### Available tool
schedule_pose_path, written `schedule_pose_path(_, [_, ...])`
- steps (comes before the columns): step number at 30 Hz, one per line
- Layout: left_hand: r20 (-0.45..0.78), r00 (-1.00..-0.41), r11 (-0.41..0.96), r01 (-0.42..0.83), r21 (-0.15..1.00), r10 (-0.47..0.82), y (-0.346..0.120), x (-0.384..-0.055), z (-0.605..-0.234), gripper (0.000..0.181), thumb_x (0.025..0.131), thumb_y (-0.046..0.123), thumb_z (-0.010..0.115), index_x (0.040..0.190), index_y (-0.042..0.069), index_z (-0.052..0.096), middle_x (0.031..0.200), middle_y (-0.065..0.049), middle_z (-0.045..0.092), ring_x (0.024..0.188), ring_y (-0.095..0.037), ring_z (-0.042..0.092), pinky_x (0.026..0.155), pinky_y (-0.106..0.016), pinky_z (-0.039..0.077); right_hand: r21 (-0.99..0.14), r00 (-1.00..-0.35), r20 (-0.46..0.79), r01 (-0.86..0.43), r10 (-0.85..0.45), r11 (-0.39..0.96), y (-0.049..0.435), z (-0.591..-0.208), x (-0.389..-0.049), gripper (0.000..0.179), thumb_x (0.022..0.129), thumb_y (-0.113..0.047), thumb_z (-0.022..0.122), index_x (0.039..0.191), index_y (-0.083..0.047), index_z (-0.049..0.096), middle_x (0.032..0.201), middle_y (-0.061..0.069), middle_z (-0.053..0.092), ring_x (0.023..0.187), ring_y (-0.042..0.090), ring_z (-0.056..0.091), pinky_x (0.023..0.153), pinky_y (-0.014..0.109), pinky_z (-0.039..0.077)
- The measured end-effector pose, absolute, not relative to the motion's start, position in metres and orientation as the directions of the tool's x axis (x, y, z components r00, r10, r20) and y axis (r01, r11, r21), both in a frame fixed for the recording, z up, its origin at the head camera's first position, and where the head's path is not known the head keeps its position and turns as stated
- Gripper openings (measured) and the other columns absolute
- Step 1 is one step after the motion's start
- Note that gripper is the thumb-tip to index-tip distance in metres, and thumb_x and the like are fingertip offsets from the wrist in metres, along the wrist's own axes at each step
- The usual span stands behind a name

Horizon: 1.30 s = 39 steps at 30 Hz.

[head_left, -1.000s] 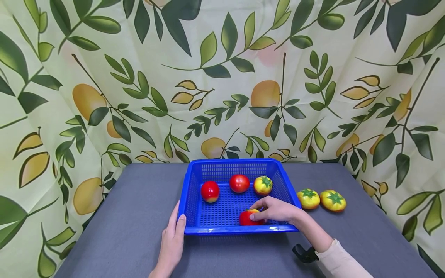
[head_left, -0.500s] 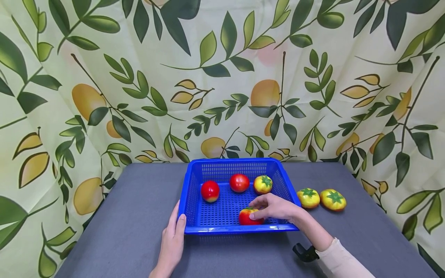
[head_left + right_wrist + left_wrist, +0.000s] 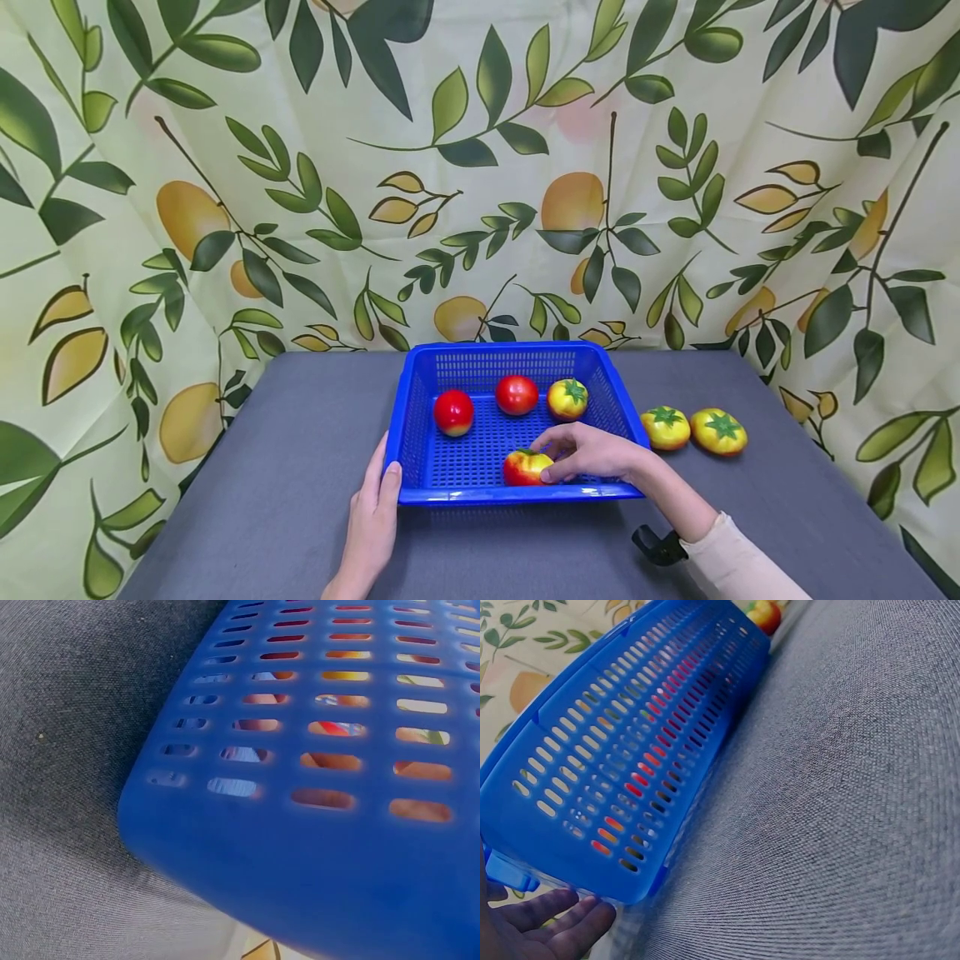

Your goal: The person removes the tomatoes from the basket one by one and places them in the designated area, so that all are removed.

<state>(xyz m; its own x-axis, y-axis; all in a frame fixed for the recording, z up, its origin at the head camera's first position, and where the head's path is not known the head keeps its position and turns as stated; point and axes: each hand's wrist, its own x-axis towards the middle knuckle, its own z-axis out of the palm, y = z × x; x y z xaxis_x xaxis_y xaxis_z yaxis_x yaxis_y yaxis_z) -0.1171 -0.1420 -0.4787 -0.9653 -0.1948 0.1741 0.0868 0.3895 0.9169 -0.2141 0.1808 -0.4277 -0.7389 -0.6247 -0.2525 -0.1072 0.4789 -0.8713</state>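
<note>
A blue plastic basket (image 3: pixel 517 497) with slotted walls stands on the table. My left hand (image 3: pixel 370 510) holds its left side, thumb on the rim; in the left wrist view, fingertips (image 3: pixel 577 922) touch the basket's corner. My right hand (image 3: pixel 592 454) reaches over the basket's right side and holds a red-and-yellow toy tomato (image 3: pixel 525 468) between thumb and fingers, near the front wall. Also inside are two red tomatoes (image 3: pixel 453 413) (image 3: pixel 517 395) and a yellow one with a green top (image 3: pixel 567 400). The right wrist view shows mostly basket wall (image 3: pixel 300 855); the hand appears only through slots.
Two yellow-and-red tomatoes (image 3: pixel 665 428) (image 3: pixel 718 432) with green tops lie on the grey table (image 3: pixel 300 450), right of the basket. A black strap (image 3: pixel 658 547) is at the right wrist. A leaf-patterned cloth (image 3: pixel 480 208) hangs behind the table.
The tomato at my right hand has shifted slightly left and turned, showing more yellow. My right fingers have moved slightly left with it. My left hand and the basket look unchanged.
</note>
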Motion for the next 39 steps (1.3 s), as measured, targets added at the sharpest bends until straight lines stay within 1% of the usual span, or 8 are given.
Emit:
schedule_pose_path(5, [0.187,-0.961,0.393,0.095,0.915,-0.202,-0.142,-0.117,-0.479,0.056,0.107,0.038,0.038,0.156,0.012,0.029,0.151,-0.016,0.039,0.136,-0.035,0.039,0.106,-0.058,0.031,-0.855,-0.726,-0.234,-0.164,-0.647,0.493,0.182,-0.428,-0.215,0.038,0.087,-0.020,0.076,0.124,-0.017,0.067,0.110,0.004,0.064,0.102,0.026,0.055,0.085,0.045,0.046])
schedule_pose_path(8, [0.195,-0.957,0.403,0.095,0.910,-0.214,-0.142,-0.116,-0.480,0.054,0.107,0.037,0.039,0.155,0.012,0.031,0.150,-0.016,0.041,0.135,-0.034,0.040,0.106,-0.058,0.031,-0.838,-0.718,-0.220,-0.208,-0.660,0.505,0.179,-0.430,-0.216,0.038,0.089,-0.027,0.075,0.125,-0.019,0.067,0.114,0.001,0.063,0.103,0.025,0.057,0.085,0.044,0.049])
schedule_pose_path(12, [0.179,-0.958,0.406,0.075,0.911,-0.225,-0.143,-0.116,-0.480,0.054,0.107,0.037,0.039,0.155,0.012,0.031,0.151,-0.016,0.040,0.136,-0.034,0.039,0.107,-0.058,0.030,-0.808,-0.731,-0.189,-0.264,-0.656,0.526,0.173,-0.431,-0.219,0.036,0.089,-0.035,0.074,0.121,-0.019,0.069,0.110,-0.002,0.064,0.100,0.022,0.058,0.085,0.044,0.049])
schedule_pose_path(17, [0.159,-0.964,0.400,0.061,0.914,-0.215,-0.143,-0.116,-0.479,0.056,0.107,0.039,0.037,0.156,0.012,0.029,0.152,-0.016,0.037,0.137,-0.035,0.037,0.107,-0.058,0.029,-0.805,-0.736,-0.189,-0.263,-0.650,0.532,0.171,-0.431,-0.219,0.039,0.086,-0.030,0.077,0.120,-0.013,0.068,0.113,-0.001,0.065,0.105,0.025,0.059,0.092,0.051,0.047])
schedule_pose_path(22, [0.152,-0.965,0.405,0.055,0.913,-0.212,-0.142,-0.116,-0.478,0.057,0.107,0.041,0.037,0.156,0.012,0.028,0.153,-0.017,0.037,0.137,-0.036,0.037,0.107,-0.059,0.028,-0.761,-0.727,-0.182,-0.322,-0.662,0.563,0.171,-0.431,-0.219,0.045,0.084,-0.027,0.079,0.123,-0.007,0.067,0.115,0.000,0.066,0.101,0.022,0.063,0.089,0.046,0.051])
schedule_pose_path(26, [0.145,-0.966,0.405,0.047,0.913,-0.214,-0.141,-0.116,-0.477,0.058,0.107,0.041,0.036,0.156,0.013,0.027,0.153,-0.016,0.036,0.138,-0.037,0.035,0.107,-0.059,0.028,-0.722,-0.732,-0.162,-0.369,-0.662,0.585,0.172,-0.431,-0.218,0.045,0.083,-0.026,0.080,0.122,-0.006,0.068,0.114,0.001,0.066,0.097,0.020,0.062,0.087,0.043,0.052])
schedule_pose_path(33, [0.154,-0.966,0.403,0.058,0.913,-0.208,-0.141,-0.116,-0.477,0.058,0.107,0.041,0.036,0.156,0.012,0.027,0.153,-0.016,0.036,0.138,-0.037,0.035,0.107,-0.059,0.028,-0.681,-0.742,-0.113,-0.426,-0.661,0.595,0.172,-0.432,-0.219,0.043,0.080,-0.024,0.082,0.118,-0.008,0.068,0.110,-0.003,0.062,0.095,0.019,0.057,0.084,0.042,0.051])
schedule_pose_path(39, [0.161,-0.964,0.406,0.063,0.912,-0.212,-0.141,-0.116,-0.478,0.057,0.107,0.040,0.037,0.156,0.011,0.028,0.153,-0.017,0.036,0.137,-0.037,0.036,0.107,-0.059,0.028,-0.685,-0.731,-0.107,-0.437,-0.674,0.582,0.172,-0.431,-0.218,0.040,0.080,-0.023,0.082,0.115,-0.013,0.068,0.106,-0.008,0.064,0.095,0.018,0.058,0.086,0.043,0.051])
